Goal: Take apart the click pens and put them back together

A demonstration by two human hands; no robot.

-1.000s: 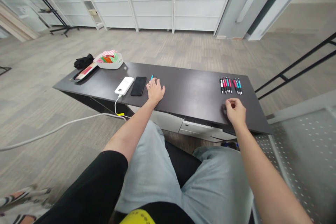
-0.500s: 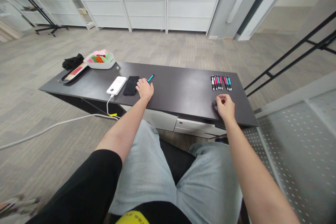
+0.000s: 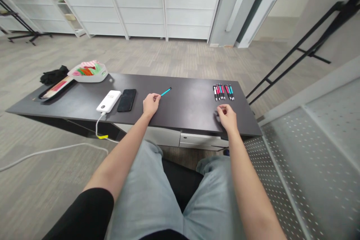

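Note:
My left hand (image 3: 151, 104) is closed, its fingertips pinching the near end of a light-blue pen (image 3: 166, 92) with a black tip. The pen slants up to the right, low over the dark tabletop. To the right, my right hand (image 3: 227, 116) hovers low over the table, fingers loosely curled with a gap between thumb and index finger; nothing shows in it. Just beyond it lies a row of several pens (image 3: 219, 92), white, red and blue with black parts. A smaller group of red and blue pens (image 3: 229, 92) lies beside that row, slightly apart.
Left of my left hand are a black phone (image 3: 126, 100) and a white power bank (image 3: 109, 101) with a white cable. Farther left stand a white basket (image 3: 90, 78) of colourful items, a long black tray (image 3: 56, 89) and black cloth (image 3: 54, 75). A black metal frame (image 3: 284, 66) rises beyond the right edge.
My left hand has moved off the phone's edge and drawn its fingers together on the blue pen. The view has shifted right. My right hand stays below the pens.

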